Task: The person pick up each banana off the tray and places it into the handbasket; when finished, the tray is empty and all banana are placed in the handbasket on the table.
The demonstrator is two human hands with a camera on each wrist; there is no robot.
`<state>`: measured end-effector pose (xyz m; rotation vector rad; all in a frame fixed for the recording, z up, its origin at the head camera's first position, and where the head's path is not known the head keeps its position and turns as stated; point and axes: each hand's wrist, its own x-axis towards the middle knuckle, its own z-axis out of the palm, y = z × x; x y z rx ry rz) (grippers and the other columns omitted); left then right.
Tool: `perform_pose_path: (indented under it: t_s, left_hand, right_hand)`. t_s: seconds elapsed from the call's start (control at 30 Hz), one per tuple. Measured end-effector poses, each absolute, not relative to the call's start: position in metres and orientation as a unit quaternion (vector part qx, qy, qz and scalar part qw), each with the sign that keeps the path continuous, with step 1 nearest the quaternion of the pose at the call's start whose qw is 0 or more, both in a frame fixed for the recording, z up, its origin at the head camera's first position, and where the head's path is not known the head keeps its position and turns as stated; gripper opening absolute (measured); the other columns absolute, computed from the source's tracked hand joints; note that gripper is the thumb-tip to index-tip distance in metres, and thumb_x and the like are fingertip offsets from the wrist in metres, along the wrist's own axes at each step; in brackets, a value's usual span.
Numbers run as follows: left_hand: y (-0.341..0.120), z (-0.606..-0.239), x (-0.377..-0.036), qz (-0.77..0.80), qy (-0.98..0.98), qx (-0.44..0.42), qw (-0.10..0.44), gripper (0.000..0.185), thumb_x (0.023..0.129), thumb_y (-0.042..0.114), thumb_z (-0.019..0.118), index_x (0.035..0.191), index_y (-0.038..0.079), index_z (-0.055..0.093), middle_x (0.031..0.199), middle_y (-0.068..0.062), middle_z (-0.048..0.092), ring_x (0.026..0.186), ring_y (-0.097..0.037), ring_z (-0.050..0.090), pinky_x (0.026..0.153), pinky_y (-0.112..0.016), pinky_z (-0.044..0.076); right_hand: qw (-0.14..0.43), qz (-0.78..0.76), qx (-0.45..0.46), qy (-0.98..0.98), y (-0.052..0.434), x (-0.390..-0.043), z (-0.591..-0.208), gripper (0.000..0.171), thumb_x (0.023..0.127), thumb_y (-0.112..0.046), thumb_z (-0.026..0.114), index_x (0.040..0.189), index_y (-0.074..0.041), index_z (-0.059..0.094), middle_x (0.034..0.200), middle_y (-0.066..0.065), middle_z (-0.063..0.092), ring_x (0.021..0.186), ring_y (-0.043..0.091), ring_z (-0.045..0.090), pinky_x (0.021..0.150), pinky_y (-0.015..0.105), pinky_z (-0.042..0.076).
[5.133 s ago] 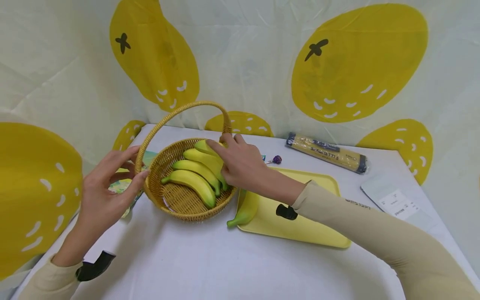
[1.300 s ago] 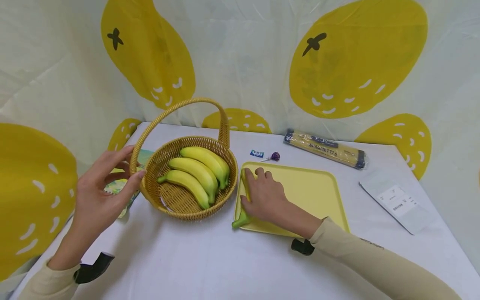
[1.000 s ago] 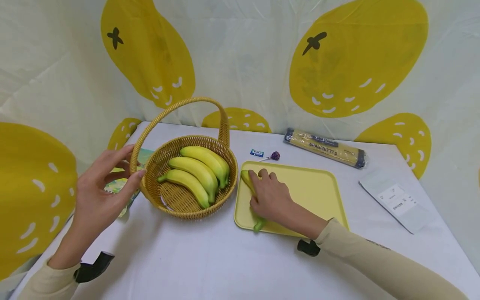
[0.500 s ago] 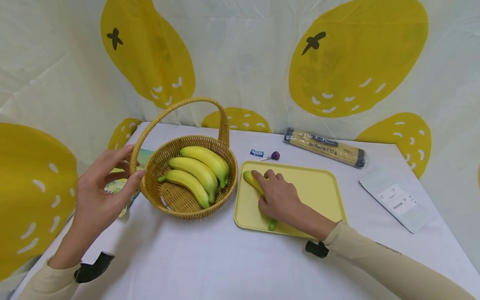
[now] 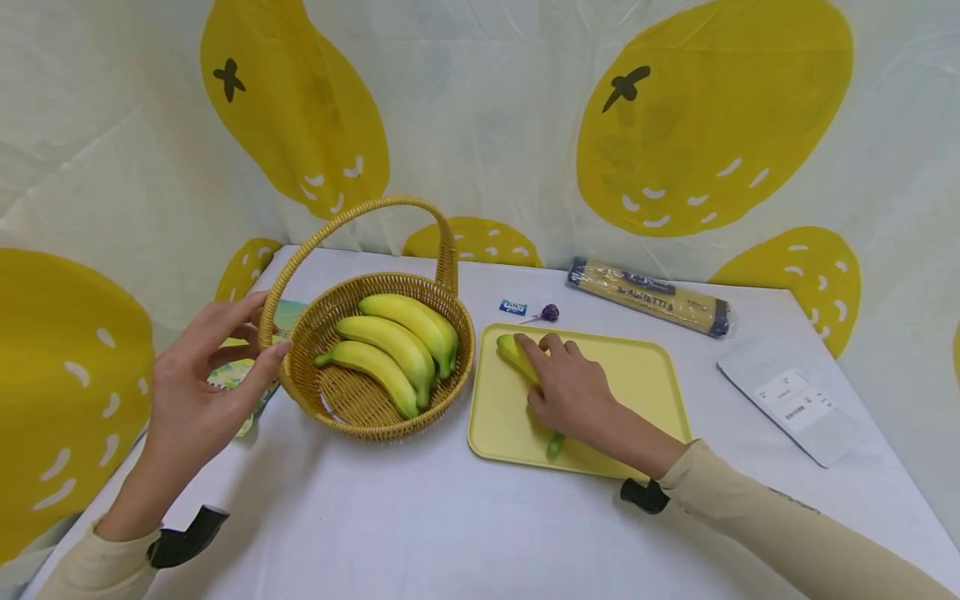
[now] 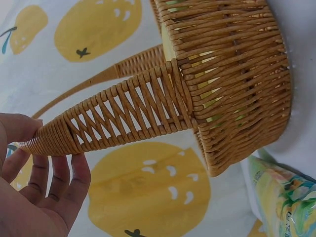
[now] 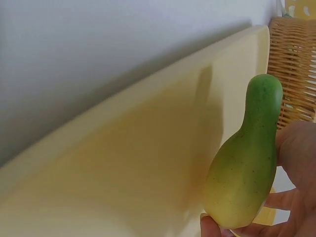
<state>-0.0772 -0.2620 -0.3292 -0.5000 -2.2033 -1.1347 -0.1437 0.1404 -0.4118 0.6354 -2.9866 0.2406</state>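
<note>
A yellow-green banana (image 5: 514,349) lies on the yellow tray (image 5: 645,392), and my right hand (image 5: 570,392) grips it with fingers curled over it. In the right wrist view the banana (image 7: 247,163) shows its green stem end just above the tray (image 7: 123,168). Three bananas (image 5: 390,346) lie in the wicker basket (image 5: 375,421) left of the tray. My left hand (image 5: 202,383) holds the foot of the basket handle (image 5: 360,212) between thumb and fingers. The left wrist view shows the handle (image 6: 123,113) running into my left hand (image 6: 44,197).
A spaghetti pack (image 5: 648,298) lies at the back, with a lollipop (image 5: 550,312) and a small blue sweet (image 5: 513,307) behind the tray. A white pouch (image 5: 795,400) is at the right. A colourful packet (image 5: 243,375) lies under the basket's left side.
My right hand left the basket, took the banana at the tray's left edge and slid it rightward, swinging its stem onto the tray. The left hand and basket stayed still.
</note>
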Motion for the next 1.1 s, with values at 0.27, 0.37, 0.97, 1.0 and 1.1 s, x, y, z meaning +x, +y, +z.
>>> perform_pose_path:
  t_s: [0.27, 0.37, 0.97, 1.0, 1.1]
  left_hand:
    - [-0.264, -0.330, -0.078, -0.426, -0.833, -0.188, 0.298, 0.072, 0.079, -0.022, 0.079, 0.143, 0.006, 0.067, 0.112, -0.005, 0.064, 0.096, -0.012, 0.062, 0.085, -0.011, 0.054]
    - [-0.263, -0.331, -0.078, -0.427, -0.830, -0.191, 0.304, 0.071, 0.078, -0.023, 0.079, 0.142, 0.004, 0.067, 0.113, -0.006, 0.065, 0.096, -0.012, 0.062, 0.085, -0.011, 0.054]
    - [-0.265, -0.330, -0.076, -0.429, -0.832, -0.192, 0.295, 0.071, 0.079, -0.022, 0.079, 0.143, 0.005, 0.067, 0.111, -0.009, 0.065, 0.097, -0.013, 0.063, 0.084, -0.012, 0.055]
    - [-0.264, -0.330, -0.076, -0.429, -0.832, -0.192, 0.295, 0.071, 0.079, -0.022, 0.079, 0.143, 0.006, 0.067, 0.111, -0.009, 0.065, 0.097, -0.013, 0.063, 0.084, -0.012, 0.055]
    - [-0.264, -0.330, -0.076, -0.429, -0.831, -0.191, 0.298, 0.071, 0.079, -0.022, 0.079, 0.143, 0.006, 0.067, 0.110, -0.007, 0.065, 0.096, -0.013, 0.062, 0.084, -0.012, 0.055]
  right_hand:
    - [0.067, 0.079, 0.215, -0.971, 0.144, -0.147, -0.400, 0.076, 0.087, -0.013, 0.070, 0.159, -0.017, 0.046, 0.128, 0.018, 0.057, 0.095, 0.035, 0.058, 0.047, 0.041, 0.050]
    - [0.082, 0.077, 0.221, -0.969, 0.144, -0.148, -0.394, 0.076, 0.087, -0.012, 0.069, 0.159, -0.016, 0.046, 0.126, 0.017, 0.057, 0.091, 0.034, 0.056, 0.044, 0.039, 0.047]
    - [0.116, 0.058, 0.258, -0.957, 0.125, -0.155, -0.355, 0.072, 0.089, -0.009, 0.065, 0.158, -0.017, 0.047, 0.128, 0.017, 0.056, 0.091, 0.033, 0.054, 0.041, 0.037, 0.044]
    - [0.118, 0.057, 0.259, -0.957, 0.124, -0.155, -0.354, 0.072, 0.088, -0.009, 0.065, 0.158, -0.018, 0.047, 0.128, 0.017, 0.056, 0.090, 0.033, 0.054, 0.041, 0.037, 0.044]
    - [0.125, 0.061, 0.265, -0.954, 0.120, -0.155, -0.350, 0.073, 0.088, -0.009, 0.065, 0.158, -0.018, 0.046, 0.128, 0.017, 0.057, 0.089, 0.034, 0.055, 0.040, 0.037, 0.043]
